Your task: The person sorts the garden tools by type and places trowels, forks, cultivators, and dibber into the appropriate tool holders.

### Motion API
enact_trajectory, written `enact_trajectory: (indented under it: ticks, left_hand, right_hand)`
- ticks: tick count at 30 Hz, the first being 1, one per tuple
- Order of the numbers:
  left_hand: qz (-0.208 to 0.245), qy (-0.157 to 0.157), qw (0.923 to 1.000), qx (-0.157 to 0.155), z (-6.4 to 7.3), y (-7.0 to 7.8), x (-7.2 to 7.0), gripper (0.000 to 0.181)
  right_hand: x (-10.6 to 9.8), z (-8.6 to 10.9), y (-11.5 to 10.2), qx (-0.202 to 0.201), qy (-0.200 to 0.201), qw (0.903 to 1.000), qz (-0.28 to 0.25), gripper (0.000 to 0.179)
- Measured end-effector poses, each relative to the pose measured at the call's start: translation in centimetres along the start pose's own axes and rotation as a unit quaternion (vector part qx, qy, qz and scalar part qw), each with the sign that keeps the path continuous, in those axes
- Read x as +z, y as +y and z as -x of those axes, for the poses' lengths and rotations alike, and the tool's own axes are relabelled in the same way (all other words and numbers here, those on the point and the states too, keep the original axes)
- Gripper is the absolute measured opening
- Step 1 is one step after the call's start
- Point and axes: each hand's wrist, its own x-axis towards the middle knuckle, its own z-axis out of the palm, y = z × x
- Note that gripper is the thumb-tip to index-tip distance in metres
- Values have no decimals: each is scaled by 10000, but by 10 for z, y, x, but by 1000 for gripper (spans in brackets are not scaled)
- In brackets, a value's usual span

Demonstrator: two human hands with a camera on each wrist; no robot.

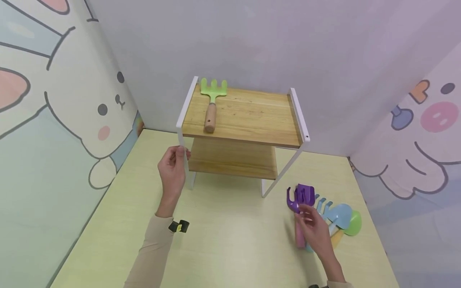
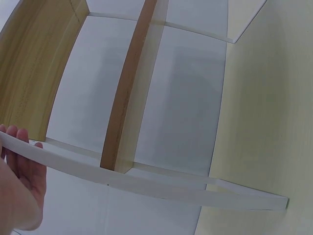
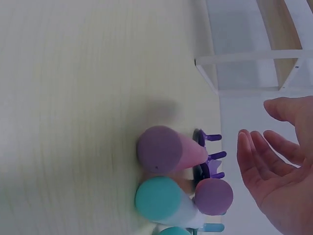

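Observation:
A two-tier shelf with wooden boards (image 1: 259,116) and white side frames stands at the back of the table. My left hand (image 1: 173,166) holds its left front post (image 1: 182,140); in the left wrist view, fingers (image 2: 24,164) wrap behind the white bar (image 2: 146,183). A green hand rake (image 1: 214,91) with a wooden handle lies on the top board's left side. My right hand (image 1: 315,228) hovers over toy garden tools, thumb and fingers apart with nothing between them. Beneath and beside it lie a purple rake (image 1: 293,205) with a pink handle (image 3: 190,152) and a purple shovel (image 1: 307,193).
Right of the purple tools lie a light blue rake (image 1: 325,206), a light blue shovel (image 1: 340,216) and a green shovel (image 1: 354,224), close together and overlapping. Cartoon-printed walls (image 1: 245,44) enclose the pale table (image 1: 223,240) at the back and sides.

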Motion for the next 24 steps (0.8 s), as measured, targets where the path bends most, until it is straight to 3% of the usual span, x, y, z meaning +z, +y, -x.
enact_trajectory:
  ticks: [13,24]
  left_hand:
    - [53,-39,10000,16,0,0,-1,24]
    - [47,55,10000,-39,-2,-29,-5,24]
  right_hand:
    - [-3,10,15,400,96,9969,667,35]
    - [-3,4,2,486,-432,9931,979,35]
